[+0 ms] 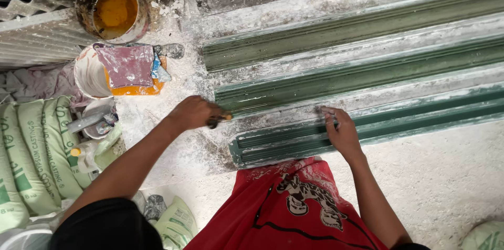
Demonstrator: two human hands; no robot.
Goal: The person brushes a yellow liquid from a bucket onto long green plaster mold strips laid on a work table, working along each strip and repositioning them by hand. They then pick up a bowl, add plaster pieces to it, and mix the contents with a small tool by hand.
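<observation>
Three long green moulds point(362, 71) lie side by side on the dusty floor point(436, 176). Right hand point(342, 133) reaches out, fingers flat on the nearest one. Left hand point(193, 112) clenches a small brush point(219, 120) at the middle mould's end.

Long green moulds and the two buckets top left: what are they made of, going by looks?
Green moulds: look like glossy fibreglass or resin, judging by the smooth ribbed profile and sheen; white plaster dust along the edges. Cannot tell for certain. Upper bucket: seems a metal or plastic pail, crusted, holding orange-yellow liquid. Lower bucket: white plastic by its look, a stained cloth draped across.
</observation>
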